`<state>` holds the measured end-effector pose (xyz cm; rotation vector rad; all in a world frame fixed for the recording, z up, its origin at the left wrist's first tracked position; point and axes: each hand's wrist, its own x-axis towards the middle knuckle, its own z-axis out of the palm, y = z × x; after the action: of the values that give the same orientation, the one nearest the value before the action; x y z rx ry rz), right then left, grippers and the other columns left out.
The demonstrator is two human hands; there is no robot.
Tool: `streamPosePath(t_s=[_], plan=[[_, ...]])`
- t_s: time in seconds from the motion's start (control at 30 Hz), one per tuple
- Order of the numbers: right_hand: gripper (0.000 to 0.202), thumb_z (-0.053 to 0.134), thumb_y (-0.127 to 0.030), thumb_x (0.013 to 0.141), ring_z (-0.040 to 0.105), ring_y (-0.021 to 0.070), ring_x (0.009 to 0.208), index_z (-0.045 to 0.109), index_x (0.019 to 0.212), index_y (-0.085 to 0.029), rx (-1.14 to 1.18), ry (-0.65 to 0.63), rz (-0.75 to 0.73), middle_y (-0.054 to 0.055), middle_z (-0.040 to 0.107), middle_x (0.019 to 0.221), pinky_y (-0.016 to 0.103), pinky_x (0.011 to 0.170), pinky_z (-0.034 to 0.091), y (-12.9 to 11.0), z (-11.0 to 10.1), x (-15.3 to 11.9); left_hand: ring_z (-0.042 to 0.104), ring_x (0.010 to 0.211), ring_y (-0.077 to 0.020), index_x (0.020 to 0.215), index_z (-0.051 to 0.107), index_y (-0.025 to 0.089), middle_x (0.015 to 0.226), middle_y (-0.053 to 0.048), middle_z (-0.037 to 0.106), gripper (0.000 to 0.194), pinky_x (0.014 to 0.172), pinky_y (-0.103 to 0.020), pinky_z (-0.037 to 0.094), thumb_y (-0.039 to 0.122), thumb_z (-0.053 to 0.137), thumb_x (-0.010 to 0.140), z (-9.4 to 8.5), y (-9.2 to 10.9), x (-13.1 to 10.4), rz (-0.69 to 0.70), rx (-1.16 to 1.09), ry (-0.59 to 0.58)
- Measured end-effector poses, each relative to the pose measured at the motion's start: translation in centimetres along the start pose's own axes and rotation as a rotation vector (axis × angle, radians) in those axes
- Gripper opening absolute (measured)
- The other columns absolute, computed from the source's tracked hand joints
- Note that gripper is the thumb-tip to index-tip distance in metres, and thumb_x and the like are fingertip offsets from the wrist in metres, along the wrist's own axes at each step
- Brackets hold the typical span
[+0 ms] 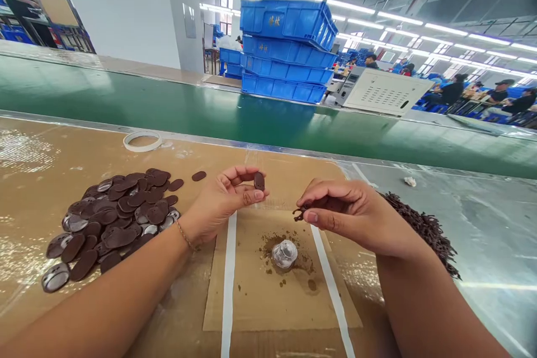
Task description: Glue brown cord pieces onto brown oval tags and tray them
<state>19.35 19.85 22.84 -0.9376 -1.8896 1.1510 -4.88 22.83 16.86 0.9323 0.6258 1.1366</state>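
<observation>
Between the thumb and fingers of my left hand [239, 190] is a small dark brown oval piece [259, 181], held upright. My right hand [339, 207] pinches a small dark twisted piece [300, 211] at its fingertips. The two hands are apart, above a taped brown sheet [260, 302]. On that sheet a small whitish, clear container [284, 254] stands with dark spots around it. A heap of brown oval pieces [121, 207] lies to the left of my left hand. Beyond my right forearm is a pile of dark twisted pieces [423, 229], partly hidden by the arm.
A tape ring [142, 142] lies at the back left of the table. Past the table edge runs a green conveyor belt [188, 109]. Stacked blue crates [287, 50] and a pale metal box [384, 92] stand behind it. People sit in the right background; another person stands at far left.
</observation>
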Motion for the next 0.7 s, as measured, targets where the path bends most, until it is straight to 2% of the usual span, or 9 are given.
streamPosePath(t_s=[0.17,0.3,0.47,0.7], plan=[[0.025,0.073,-0.042,0.093,0.066,0.0156,0.072,0.079,0.089,-0.019,-0.278,-0.173,0.084,0.005,0.075,0.082,0.027,0.067,0.052,0.0,0.4,0.1,0.077,0.089,-0.0162,0.108,0.069,0.015,0.100,-0.003,0.079,0.052,0.090,-0.029,0.061,0.016,0.095,0.064,-0.2,-0.2,0.1,0.039,0.014,0.006],[0.022,0.069,-0.038,0.092,0.062,0.0137,0.064,0.078,0.087,-0.019,-0.417,-0.265,0.176,0.003,0.074,0.077,0.026,0.058,0.046,0.0,1.0,0.1,0.077,0.086,-0.0168,0.107,0.070,0.015,0.097,-0.003,0.078,0.050,0.088,-0.031,0.060,0.015,0.095,0.063,-0.2,-0.2,0.1,0.034,0.014,0.021],[0.017,0.070,-0.033,0.088,0.052,0.0109,0.054,0.077,0.081,-0.019,-0.466,-0.293,0.223,0.000,0.070,0.065,0.023,0.048,0.036,0.0,1.6,0.0,0.076,0.085,-0.0180,0.105,0.071,0.015,0.096,-0.004,0.077,0.048,0.090,-0.036,0.059,0.013,0.094,0.063,-0.1,0.0,0.0,0.034,0.008,0.044],[0.018,0.071,-0.035,0.086,0.054,0.0118,0.054,0.077,0.078,-0.020,-0.504,-0.298,0.236,0.000,0.069,0.065,0.024,0.048,0.036,0.3,1.9,0.3,0.074,0.084,-0.0170,0.106,0.072,0.016,0.098,-0.004,0.076,0.049,0.089,-0.036,0.058,0.013,0.094,0.061,-0.1,0.0,0.0,0.032,0.029,0.053]])
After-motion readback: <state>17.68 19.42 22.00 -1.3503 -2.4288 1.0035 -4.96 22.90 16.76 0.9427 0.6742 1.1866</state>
